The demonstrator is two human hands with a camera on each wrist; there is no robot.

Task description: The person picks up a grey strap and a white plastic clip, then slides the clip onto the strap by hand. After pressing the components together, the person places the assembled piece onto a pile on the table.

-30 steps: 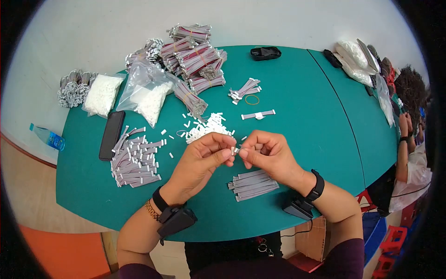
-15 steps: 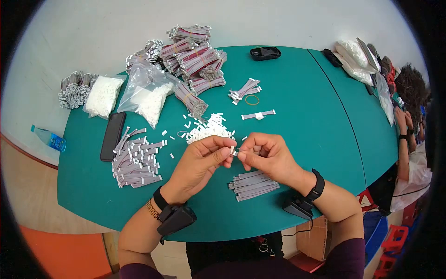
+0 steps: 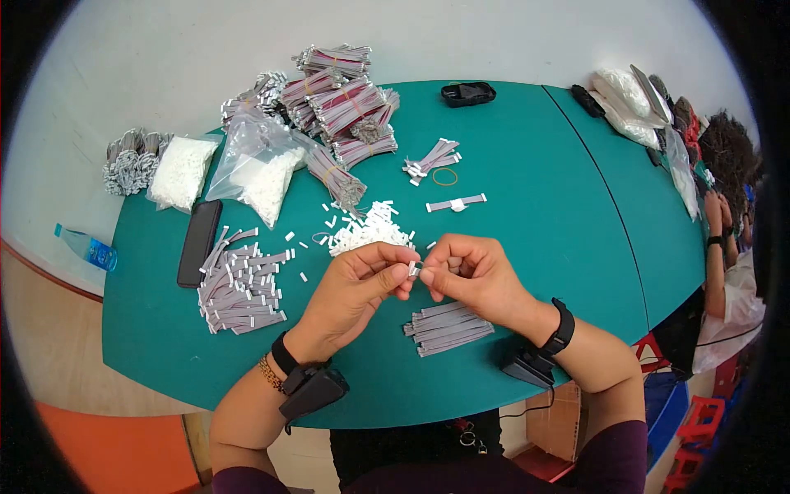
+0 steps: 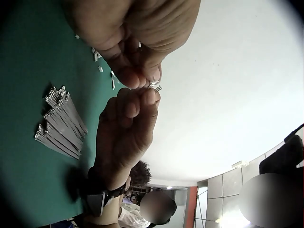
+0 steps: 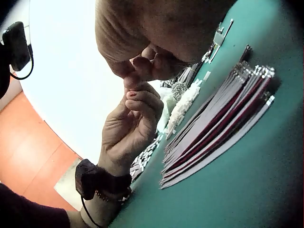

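Above the table, my left hand pinches a small white connector housing between thumb and forefinger. My right hand meets it from the other side, pinching a short grey ribbon cable that its fingers mostly hide. Thin metal wire ends show between the fingertips in the left wrist view. Below the right hand lies a neat row of grey ribbon cables with bare metal ends. A heap of loose white housings sits just beyond the left hand.
Cables with white ends are piled at the left, beside a black phone. Behind stand clear bags of white pieces and stacked cable bundles. A rubber band lies near a few finished cables. Another person's arm is at far right.
Both hands stay nearly in place with their fingertips together. The white housing has tilted slightly between the left fingers, and the right fingertips have shifted a little against it.
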